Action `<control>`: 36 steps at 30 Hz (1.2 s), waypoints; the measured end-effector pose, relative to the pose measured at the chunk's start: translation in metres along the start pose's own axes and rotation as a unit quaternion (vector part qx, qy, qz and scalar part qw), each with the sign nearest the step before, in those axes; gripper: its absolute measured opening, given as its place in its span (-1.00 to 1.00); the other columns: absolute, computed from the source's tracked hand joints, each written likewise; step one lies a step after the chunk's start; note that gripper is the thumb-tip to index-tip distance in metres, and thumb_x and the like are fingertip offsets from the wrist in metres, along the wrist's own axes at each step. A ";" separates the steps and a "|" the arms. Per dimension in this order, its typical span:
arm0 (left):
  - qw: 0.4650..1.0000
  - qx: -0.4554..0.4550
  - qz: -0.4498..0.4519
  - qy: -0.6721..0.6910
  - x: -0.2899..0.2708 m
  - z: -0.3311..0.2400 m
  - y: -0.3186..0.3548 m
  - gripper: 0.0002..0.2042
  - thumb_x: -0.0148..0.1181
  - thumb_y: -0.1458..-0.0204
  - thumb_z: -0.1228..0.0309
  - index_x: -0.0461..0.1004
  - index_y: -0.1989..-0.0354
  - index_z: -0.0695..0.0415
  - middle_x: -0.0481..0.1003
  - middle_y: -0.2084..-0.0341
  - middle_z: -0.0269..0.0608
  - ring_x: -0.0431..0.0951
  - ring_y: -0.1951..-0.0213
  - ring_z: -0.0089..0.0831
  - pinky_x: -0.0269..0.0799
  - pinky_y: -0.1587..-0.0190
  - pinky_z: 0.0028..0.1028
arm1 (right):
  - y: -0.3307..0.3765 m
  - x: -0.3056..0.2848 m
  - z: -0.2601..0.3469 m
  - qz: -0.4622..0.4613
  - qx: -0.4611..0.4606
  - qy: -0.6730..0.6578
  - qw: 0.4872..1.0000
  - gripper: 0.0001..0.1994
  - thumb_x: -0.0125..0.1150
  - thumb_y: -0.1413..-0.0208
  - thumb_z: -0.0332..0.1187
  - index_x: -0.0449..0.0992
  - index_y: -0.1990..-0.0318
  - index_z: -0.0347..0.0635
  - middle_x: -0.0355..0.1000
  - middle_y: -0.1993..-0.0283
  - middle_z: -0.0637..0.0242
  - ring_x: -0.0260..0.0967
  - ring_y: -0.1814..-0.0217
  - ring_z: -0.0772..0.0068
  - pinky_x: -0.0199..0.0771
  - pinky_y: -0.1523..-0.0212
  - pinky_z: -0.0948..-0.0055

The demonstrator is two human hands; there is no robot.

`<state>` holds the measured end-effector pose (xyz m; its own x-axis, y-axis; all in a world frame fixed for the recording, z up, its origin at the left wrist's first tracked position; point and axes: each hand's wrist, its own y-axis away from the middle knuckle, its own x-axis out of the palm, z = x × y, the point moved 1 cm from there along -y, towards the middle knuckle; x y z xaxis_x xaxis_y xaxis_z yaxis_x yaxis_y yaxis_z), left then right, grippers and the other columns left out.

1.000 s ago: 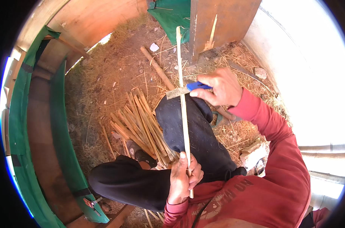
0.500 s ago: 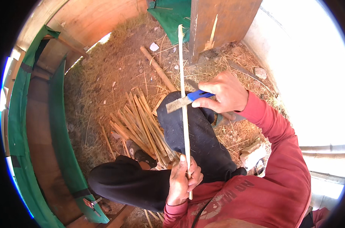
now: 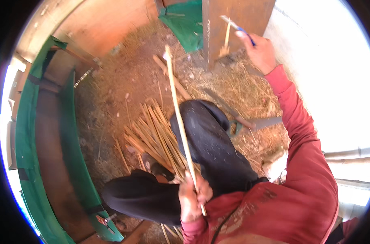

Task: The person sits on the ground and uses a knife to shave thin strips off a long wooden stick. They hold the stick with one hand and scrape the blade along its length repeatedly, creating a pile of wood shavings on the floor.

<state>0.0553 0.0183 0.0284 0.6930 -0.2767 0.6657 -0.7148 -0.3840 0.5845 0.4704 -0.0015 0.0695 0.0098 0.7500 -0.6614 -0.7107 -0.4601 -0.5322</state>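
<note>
Low in front of my body, my left hand point(image 3: 195, 192) is closed around the lower end of a long, pale strip of wood or bamboo point(image 3: 179, 118). The strip slants up and slightly left past my raised knee, its far tip frayed. My right hand point(image 3: 261, 53) is lifted far forward to the right, gripping a blue utility knife point(image 3: 230, 22) with its blade extended. The knife is well apart from the strip and in front of an upright brown board point(image 3: 246, 12).
Split strips point(image 3: 152, 126) lie piled by my foot. Beyond my knee are a bamboo pole point(image 3: 179, 86), a dark curved blade with a wooden handle point(image 3: 219, 99) and a grey metal blade point(image 3: 268, 122). A green-covered wooden structure point(image 3: 67, 122) curves along the left; a white wall stands right.
My right hand has swung the knife away from the strip, forward and to the right. The strip's far end has tilted left and come lower, still in my left hand.
</note>
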 end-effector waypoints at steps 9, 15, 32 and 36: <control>0.990 -0.031 0.136 -0.023 0.010 0.001 -0.010 -0.51 -0.31 -0.37 -0.08 0.18 0.51 0.01 0.06 0.84 -0.45 -0.09 0.83 -0.67 -0.15 0.73 -0.57 | 0.088 0.008 0.078 0.276 -0.277 -0.144 0.909 -0.49 0.23 -0.13 0.18 0.62 0.50 -0.11 0.30 0.76 0.19 0.30 0.76 0.13 0.25 0.67 0.21; 0.993 -0.030 0.105 -0.039 0.019 0.000 -0.013 -0.50 -0.31 -0.37 -0.09 0.18 0.52 0.00 0.05 0.84 -0.47 -0.10 0.83 -0.69 -0.16 0.73 -0.58 | 0.082 0.029 0.065 0.170 -0.298 -0.091 0.935 -0.48 0.27 -0.06 0.21 0.56 0.59 -0.08 0.27 0.78 0.20 0.30 0.74 0.08 0.21 0.69 0.22; 0.993 -0.024 0.093 -0.067 0.004 0.005 -0.003 -0.50 -0.32 -0.37 -0.08 0.17 0.53 0.02 0.04 0.82 -0.46 -0.08 0.81 -0.69 -0.15 0.73 -0.61 | 0.005 -0.013 -0.019 0.039 0.018 0.005 0.999 -0.32 0.04 -0.19 0.31 0.67 0.29 -0.25 0.40 0.70 0.35 0.32 0.71 0.45 0.28 0.64 0.40; 0.989 -0.037 0.121 -0.072 0.014 0.003 -0.007 -0.48 -0.34 -0.36 -0.12 0.15 0.53 0.00 0.04 0.81 -0.48 -0.10 0.80 -0.71 -0.15 0.72 -0.60 | 0.061 -0.008 0.052 0.178 -0.173 -0.156 0.956 -0.46 0.14 -0.20 0.19 0.67 0.43 -0.14 0.28 0.78 0.33 0.25 0.76 0.39 0.20 0.68 0.31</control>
<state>0.0702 0.0142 0.0322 0.5037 -0.4773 0.7201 -0.8623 -0.2280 0.4521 0.3902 -0.0107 0.0700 -0.4385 0.5966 -0.6721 -0.3543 -0.8021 -0.4808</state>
